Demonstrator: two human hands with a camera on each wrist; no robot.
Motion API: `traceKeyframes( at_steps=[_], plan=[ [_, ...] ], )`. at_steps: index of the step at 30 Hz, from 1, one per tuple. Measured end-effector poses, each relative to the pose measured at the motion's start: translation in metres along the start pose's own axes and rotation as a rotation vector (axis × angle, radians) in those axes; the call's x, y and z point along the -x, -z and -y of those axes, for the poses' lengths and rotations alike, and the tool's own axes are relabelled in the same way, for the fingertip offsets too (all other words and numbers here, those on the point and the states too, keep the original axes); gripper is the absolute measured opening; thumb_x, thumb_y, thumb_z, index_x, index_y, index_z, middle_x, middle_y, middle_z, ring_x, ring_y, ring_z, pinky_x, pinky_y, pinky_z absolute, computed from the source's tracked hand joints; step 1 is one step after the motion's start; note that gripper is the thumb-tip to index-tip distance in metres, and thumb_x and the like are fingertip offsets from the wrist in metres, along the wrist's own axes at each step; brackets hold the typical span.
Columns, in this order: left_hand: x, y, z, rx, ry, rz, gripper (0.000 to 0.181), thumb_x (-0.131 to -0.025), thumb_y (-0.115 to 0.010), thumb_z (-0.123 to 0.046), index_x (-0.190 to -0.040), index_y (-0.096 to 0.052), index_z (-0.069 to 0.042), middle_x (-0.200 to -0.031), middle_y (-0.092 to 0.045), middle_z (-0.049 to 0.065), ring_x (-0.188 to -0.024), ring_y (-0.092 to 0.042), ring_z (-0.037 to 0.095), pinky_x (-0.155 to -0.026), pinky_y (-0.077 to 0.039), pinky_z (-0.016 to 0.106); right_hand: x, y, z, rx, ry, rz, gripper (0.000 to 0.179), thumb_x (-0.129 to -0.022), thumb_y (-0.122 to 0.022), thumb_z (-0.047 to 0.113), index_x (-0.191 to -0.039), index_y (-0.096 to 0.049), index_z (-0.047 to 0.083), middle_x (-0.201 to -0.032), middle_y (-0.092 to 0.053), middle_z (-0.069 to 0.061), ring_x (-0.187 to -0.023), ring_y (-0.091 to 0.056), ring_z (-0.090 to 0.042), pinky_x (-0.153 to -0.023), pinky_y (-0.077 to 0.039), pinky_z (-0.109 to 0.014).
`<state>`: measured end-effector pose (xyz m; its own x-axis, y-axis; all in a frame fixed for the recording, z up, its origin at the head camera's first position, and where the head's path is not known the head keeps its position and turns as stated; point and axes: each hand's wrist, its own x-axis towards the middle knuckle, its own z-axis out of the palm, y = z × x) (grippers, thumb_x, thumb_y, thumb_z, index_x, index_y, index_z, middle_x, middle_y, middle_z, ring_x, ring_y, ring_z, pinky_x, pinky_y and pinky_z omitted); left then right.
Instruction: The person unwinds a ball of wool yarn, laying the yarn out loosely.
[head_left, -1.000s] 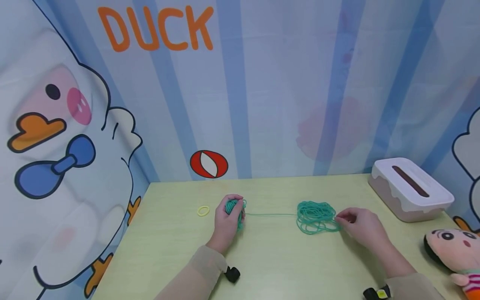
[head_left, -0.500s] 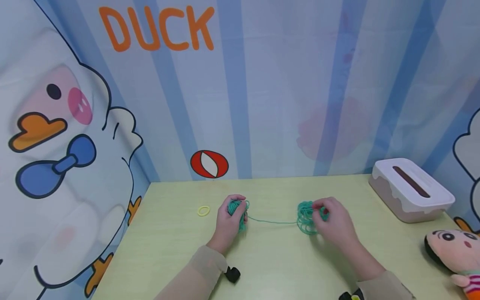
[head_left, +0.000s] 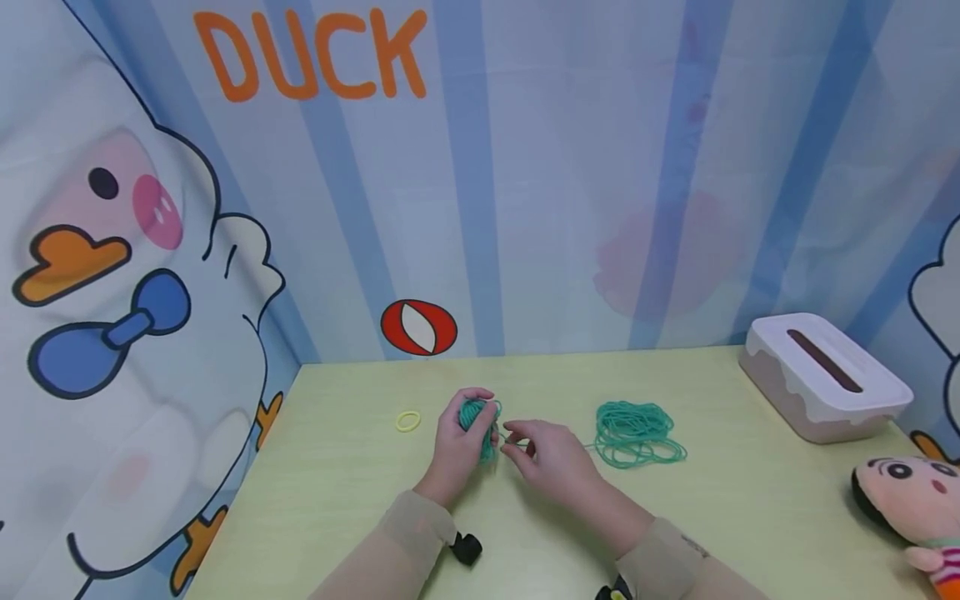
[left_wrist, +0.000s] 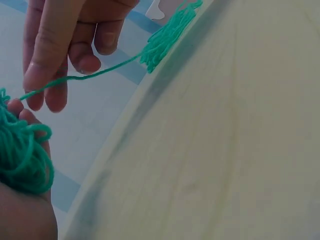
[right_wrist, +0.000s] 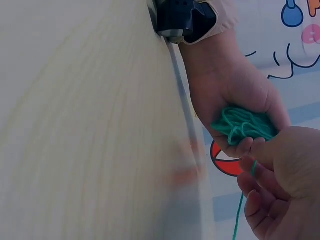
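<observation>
My left hand [head_left: 456,442] grips a wound bundle of green yarn [head_left: 472,413], thumb across its front. In the left wrist view loose loops of the yarn bundle [left_wrist: 25,150] stick out past the palm. Just to its right, my right hand [head_left: 551,458] pinches the yarn strand [left_wrist: 107,70] between thumb and fingers, close beside the bundle. That strand runs back to a loose pile of green yarn [head_left: 636,433] lying on the table. The right wrist view shows the bundle [right_wrist: 244,125] nestled in the left palm, with the right hand [right_wrist: 285,185] next to it.
On the pale table [head_left: 337,500] a yellow ring [head_left: 407,422] lies left of the left hand. A tissue box [head_left: 825,379] with a white lid stands at the back right. A plush doll [head_left: 911,508] sits at the right edge. A duck-print curtain hangs behind.
My right hand has moved left from the yarn pile to beside the left hand, sliding over to the strand near the bundle. The left hand keeps its grip, shifting slightly right.
</observation>
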<state>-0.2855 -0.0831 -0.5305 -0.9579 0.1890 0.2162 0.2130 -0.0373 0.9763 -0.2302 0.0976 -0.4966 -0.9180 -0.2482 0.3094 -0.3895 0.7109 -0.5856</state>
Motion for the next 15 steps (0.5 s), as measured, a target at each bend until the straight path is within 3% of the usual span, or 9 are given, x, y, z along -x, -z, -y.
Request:
traceKeyframes(
  at_steps=[7, 13, 15],
  plan=[
    [-0.001, 0.0, 0.001, 0.002, -0.005, -0.018, 0.039, -0.113, -0.064, -0.028, -0.141, -0.057, 0.0, -0.101, -0.063, 0.03, -0.075, -0.063, 0.016, -0.072, -0.06, 0.023, 0.01, 0.016, -0.006, -0.057, -0.067, -0.04, 0.012, -0.103, -0.078, 0.017, -0.112, -0.085, 0.013, -0.1, -0.083, 0.006, -0.082, -0.067, -0.005, -0.067, -0.052, -0.022],
    [0.0, 0.001, 0.002, 0.022, -0.022, -0.051, 0.028, -0.113, -0.064, -0.028, -0.135, -0.061, -0.01, -0.1, -0.061, 0.034, -0.071, -0.061, 0.015, -0.069, -0.058, 0.023, 0.026, 0.045, -0.023, -0.146, -0.134, -0.027, 0.013, -0.107, -0.073, 0.018, -0.115, -0.083, 0.013, -0.098, -0.082, -0.001, -0.075, -0.063, -0.006, -0.065, -0.052, -0.023],
    [0.0, 0.001, 0.004, 0.035, -0.026, -0.058, 0.029, -0.113, -0.064, -0.027, -0.134, -0.061, -0.008, -0.099, -0.06, 0.032, -0.07, -0.06, 0.014, -0.067, -0.057, 0.023, 0.031, 0.056, -0.031, -0.151, -0.133, -0.039, 0.013, -0.107, -0.073, 0.018, -0.114, -0.083, 0.013, -0.098, -0.082, -0.004, -0.073, -0.063, -0.007, -0.066, -0.053, -0.023]
  ],
)
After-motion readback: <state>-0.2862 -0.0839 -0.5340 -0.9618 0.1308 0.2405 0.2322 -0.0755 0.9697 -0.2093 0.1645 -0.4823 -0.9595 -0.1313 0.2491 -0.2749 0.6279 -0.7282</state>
